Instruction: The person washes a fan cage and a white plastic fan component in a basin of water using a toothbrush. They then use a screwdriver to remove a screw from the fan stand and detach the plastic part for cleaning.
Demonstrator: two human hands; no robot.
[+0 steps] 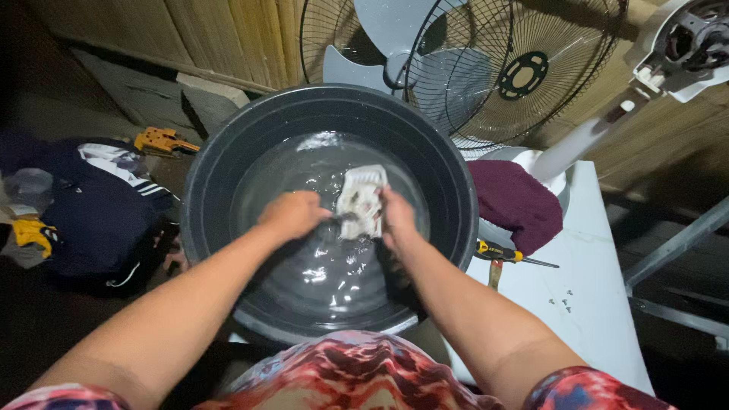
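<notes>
A small pale cloth (363,200), soaked and limp, is held just above the water in the dark round basin (205,182); it is judged soft, light and slippery, best gripped by a bunched edge. The right hand (398,220) is closed on its right edge, while the left hand (292,214) is clenched at its lower left corner.

basin (228,152): dark grey | cloth (363,199): white with brownish stains | towel (516,201): maroon | screwdriver (497,251): yellow-black handle | counter (592,304): white | jacket (99,205): navy, white stripes | fan blades (395,30): pale grey | fan grille (524,72): black | garment (357,376): red-white-blue tie-dye
</notes>
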